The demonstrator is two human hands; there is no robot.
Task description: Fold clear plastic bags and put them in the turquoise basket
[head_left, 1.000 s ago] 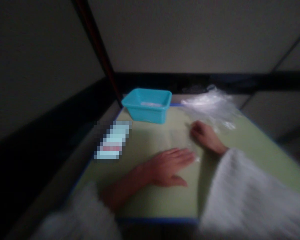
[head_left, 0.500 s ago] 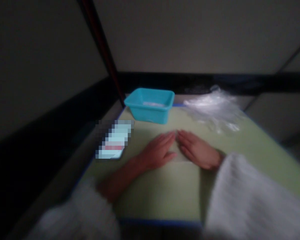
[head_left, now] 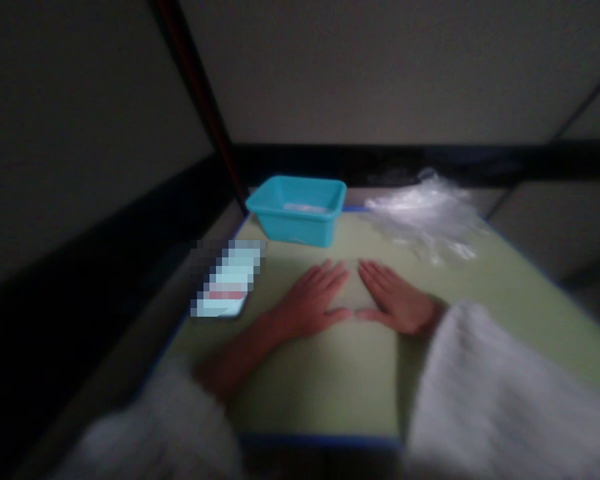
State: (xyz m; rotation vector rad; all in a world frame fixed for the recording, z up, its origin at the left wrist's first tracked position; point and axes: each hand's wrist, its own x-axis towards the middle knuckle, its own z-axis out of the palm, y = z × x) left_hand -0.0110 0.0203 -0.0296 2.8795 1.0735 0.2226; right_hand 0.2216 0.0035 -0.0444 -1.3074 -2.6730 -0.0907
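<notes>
My left hand [head_left: 316,301] lies flat, palm down, with its fingers stretched out and the thumb apart. Facing it, my right hand [head_left: 399,300] is flat too, fingers straight and thumb pointing inward. Between and partly under them is a thin, pale, see-through sheet [head_left: 355,290], whose edges are hard to make out. Both hands press on it over the yellow-green table [head_left: 320,387]. The fingertips of the two hands are a small gap apart, and the thumb tips come close together.
A turquoise basket [head_left: 300,230] with something pale inside stands behind my left hand. Crumpled clear plastic [head_left: 427,213] lies at the back right. A phone-like object [head_left: 233,280], pixelated, rests by the left table edge. Walls rise behind and on the left.
My right hand has shifted slightly and its thumb has spread out towards the left thumb. The gap between the fingertips has widened, and the fingers of my left hand are more spread.
</notes>
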